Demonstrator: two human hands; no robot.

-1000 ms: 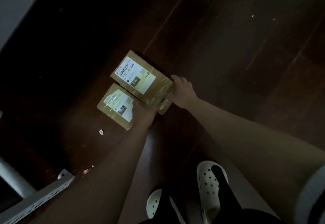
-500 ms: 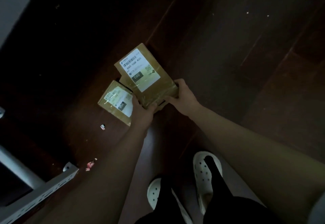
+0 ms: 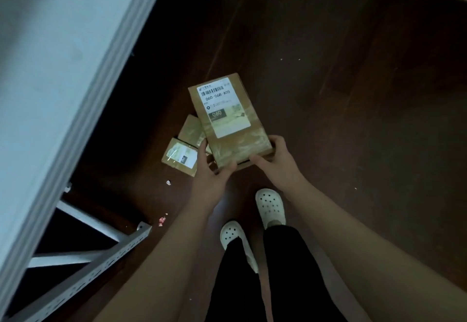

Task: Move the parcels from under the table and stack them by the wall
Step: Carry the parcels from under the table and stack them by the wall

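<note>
Parcel of flat brown cardboard with a white label point(image 3: 228, 119), mid-frame, near corners clasped by left hand point(image 3: 211, 172) and right hand point(image 3: 276, 160); seemingly light, stiff, tape-slick, best held at its edges.

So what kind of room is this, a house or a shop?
Probably a room in a home or small office, though I can't be sure. There is a dark wooden plank floor, a white table on a grey perforated metal frame, and brown cardboard parcels with white shipping labels.
</note>
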